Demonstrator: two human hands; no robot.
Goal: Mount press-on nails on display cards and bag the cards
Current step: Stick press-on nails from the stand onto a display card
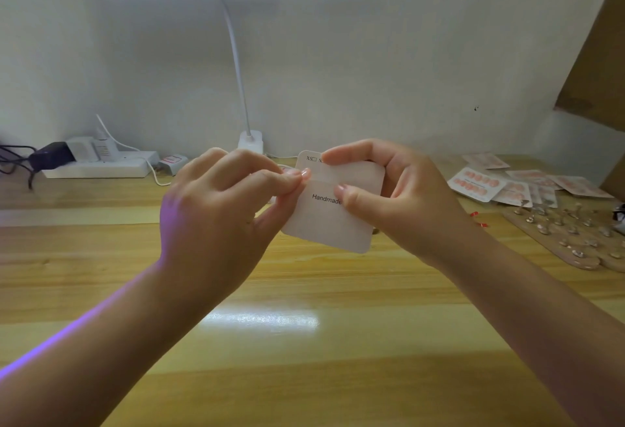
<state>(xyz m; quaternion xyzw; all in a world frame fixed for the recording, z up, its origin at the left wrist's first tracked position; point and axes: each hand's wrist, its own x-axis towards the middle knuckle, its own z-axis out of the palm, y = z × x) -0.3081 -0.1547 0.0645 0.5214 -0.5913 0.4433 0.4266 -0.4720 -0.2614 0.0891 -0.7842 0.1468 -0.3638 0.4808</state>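
Observation:
A white display card (333, 220) printed "Handmade" is held up above the wooden desk (304, 342), tilted slightly. My right hand (389, 196) grips its right side, thumb on the front and index finger at the top edge. My left hand (220, 203) pinches the card's upper left edge between thumb and fingertips; a pale strip runs across the card at that height. No nails are on this card.
Bagged cards with pink nails (480, 184) lie at the right, beside a wooden board of nail stands (571, 237). A desk lamp (250, 142) stands behind the card. A power strip with plugs (98, 164) sits at the back left.

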